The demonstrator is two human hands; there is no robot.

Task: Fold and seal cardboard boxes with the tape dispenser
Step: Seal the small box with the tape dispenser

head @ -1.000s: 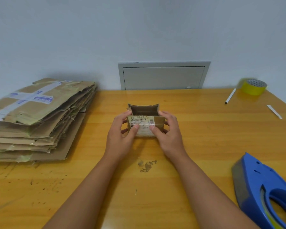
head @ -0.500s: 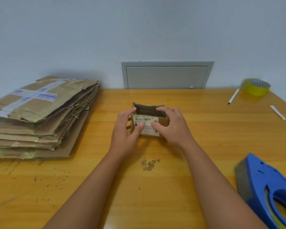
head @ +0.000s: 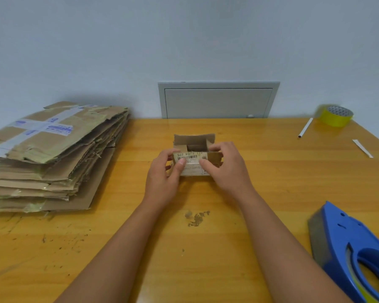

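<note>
Wooden table: small box gripped between left hand and right hand.

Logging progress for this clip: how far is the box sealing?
Done: nothing sealed. In hand: left hand and right hand grip the box, top open. Left: close flaps, tape with the dispenser, untouched; flat stack waits.

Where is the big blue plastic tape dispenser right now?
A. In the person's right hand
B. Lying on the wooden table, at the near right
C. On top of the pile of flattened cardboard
B: the blue plastic tape dispenser lies untouched on the wooden table, while both hands hold the small cardboard box.
</note>
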